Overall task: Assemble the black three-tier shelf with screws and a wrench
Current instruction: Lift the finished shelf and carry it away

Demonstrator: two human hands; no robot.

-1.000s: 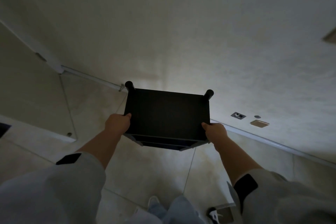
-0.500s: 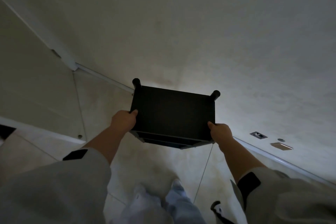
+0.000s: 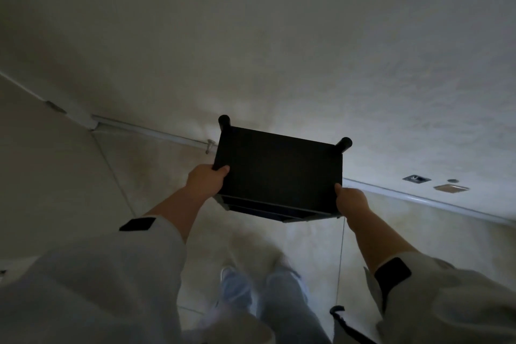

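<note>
— Pale grey cloth nearest the camera: both sleeves [image 3: 92, 285], each with a small black patch near the cuff. What's below them?

— Blurred trouser legs and shoes [image 3: 237, 288] on a beige tiled floor [image 3: 156, 184], and a black strap [image 3: 343, 321] low at the right edge of the legs.

— And the hands?

— Apart, one on each side of the black shelf [image 3: 279, 173]. The left hand [image 3: 205, 180] is clamped on the near left corner, thumb on the top panel; the right hand [image 3: 351, 201] grips the near right corner the same way.

— So where is the shelf itself?

— Held up in the air between the two hands, in front of the body and clear of the floor, seen from above. Its flat top panel faces the camera, lower tiers showing as thin edges under the near side. Two round post ends [image 3: 224, 120] stick out at the far corners.

— Beyond that?

— A white skirting rail [image 3: 153, 131] where floor meets a plain cream wall [image 3: 279, 36] — and, off to the right, a small dark fitting [image 3: 416, 178] and a tan plate [image 3: 451, 188]; what they are I cannot tell.
</note>
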